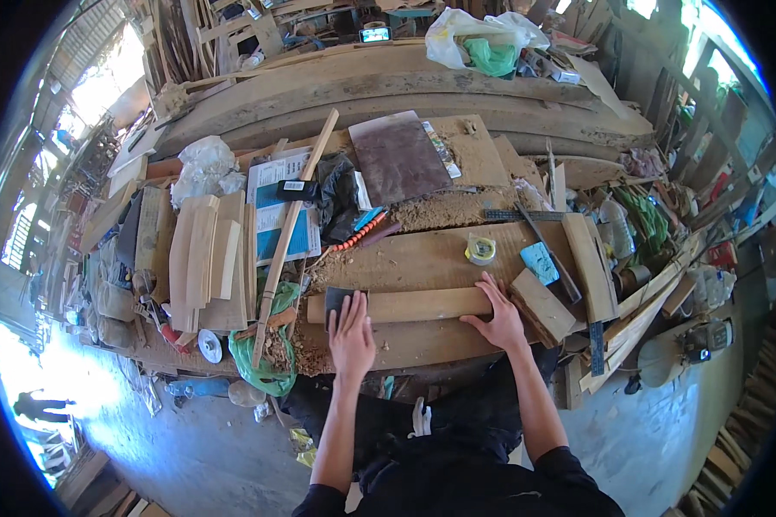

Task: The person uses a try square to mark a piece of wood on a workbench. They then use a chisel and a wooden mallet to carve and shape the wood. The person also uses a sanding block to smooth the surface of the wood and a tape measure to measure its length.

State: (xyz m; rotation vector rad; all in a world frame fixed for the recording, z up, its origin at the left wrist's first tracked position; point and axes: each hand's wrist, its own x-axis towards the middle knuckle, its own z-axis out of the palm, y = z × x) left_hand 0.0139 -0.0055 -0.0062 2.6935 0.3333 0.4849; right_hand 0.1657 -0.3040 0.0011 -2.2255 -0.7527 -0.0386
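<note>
A pale, slightly curved wooden slat (418, 305) lies crosswise on the workbench in front of me. My left hand (352, 336) presses a dark piece of sandpaper (334, 300) onto its left part, the fingers close together and laid over the sheet. At the slat's right end, my right hand (502, 322) grips it, thumb on the near edge and fingers on the far edge. Just beyond that hand sits a yellow tape measure (480, 251). A thick wood block (542, 307) rests right beside it. The sandpaper's underside is hidden.
Stacked wooden pieces (205, 258) and a long thin stick (295, 233) are on the left. A large brown sheet (400, 158) lies farther back. To the right are a blue box (539, 263), a long dark tool (550, 254) and leaning boards. Green plastic (267, 372) hangs over the front edge.
</note>
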